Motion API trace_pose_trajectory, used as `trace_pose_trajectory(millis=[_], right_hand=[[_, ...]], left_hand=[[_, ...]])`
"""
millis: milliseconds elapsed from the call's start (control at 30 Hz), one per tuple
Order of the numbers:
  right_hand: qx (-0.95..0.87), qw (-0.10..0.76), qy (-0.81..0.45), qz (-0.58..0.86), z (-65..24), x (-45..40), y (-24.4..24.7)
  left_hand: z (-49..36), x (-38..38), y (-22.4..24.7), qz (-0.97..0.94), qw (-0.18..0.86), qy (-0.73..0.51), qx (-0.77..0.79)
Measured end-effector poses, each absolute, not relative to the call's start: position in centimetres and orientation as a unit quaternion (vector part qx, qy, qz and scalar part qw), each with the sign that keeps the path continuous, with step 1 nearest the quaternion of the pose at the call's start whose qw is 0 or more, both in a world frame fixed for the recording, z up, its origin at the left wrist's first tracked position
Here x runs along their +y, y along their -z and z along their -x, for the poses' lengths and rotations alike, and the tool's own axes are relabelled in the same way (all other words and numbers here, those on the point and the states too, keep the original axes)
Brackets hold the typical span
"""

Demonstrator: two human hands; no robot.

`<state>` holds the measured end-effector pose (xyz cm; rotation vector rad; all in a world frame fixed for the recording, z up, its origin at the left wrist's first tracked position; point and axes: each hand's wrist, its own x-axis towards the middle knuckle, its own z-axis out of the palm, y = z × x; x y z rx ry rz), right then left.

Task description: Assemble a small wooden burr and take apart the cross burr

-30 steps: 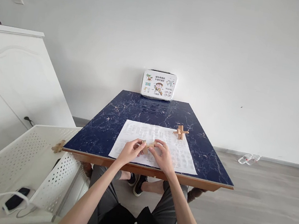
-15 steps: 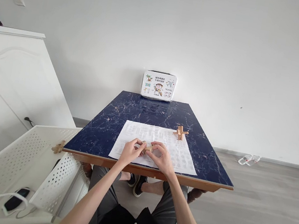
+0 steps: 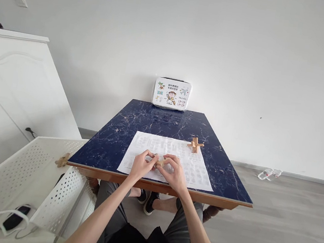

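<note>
Between my hands, just above the printed paper sheet (image 3: 137, 144), is a small light wooden puzzle piece (image 3: 160, 163), partly covered by fingers. My left hand (image 3: 142, 165) pinches it from the left with thumb and fingers. From the right, my right hand (image 3: 175, 173) has thumb and forefinger closed on the same piece. Its exact shape is hidden. A cross-shaped wooden puzzle (image 3: 195, 145) made of interlocking sticks rests on the sheet's far right corner, apart from both hands.
The dark blue marbled table (image 3: 112, 130) stands against the wall. A white cartoon-printed case (image 3: 171, 94) is upright at its back edge. Lower left, a white perforated basket (image 3: 56, 199) holds a wooden puzzle (image 3: 63, 160) and a black device (image 3: 16, 217). Plastic bottles (image 3: 269, 174) lie on the floor.
The thumb and fingers of my right hand have shifted slightly on the wooden piece, which appears turned a little. My left hand stays nearly in place.
</note>
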<state>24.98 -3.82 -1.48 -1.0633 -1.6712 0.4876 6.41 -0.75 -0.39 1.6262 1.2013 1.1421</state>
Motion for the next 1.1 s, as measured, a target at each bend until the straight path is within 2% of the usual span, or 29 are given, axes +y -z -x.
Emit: trace_pose_trajectory(millis=[667, 1100], right_hand=[[-0.697, 0.529, -0.225, 0.429, -25.0, -4.0, 1.3], [-0.630, 0.578, -0.279, 0.436, -25.6, -3.2, 2.3]], left_hand=[[-6.1, -1.0, -0.2, -0.650, 0.396, -0.467, 0.450], [-6.4, -1.1, -0.2, -0.626, 0.375, -0.489, 0.479]])
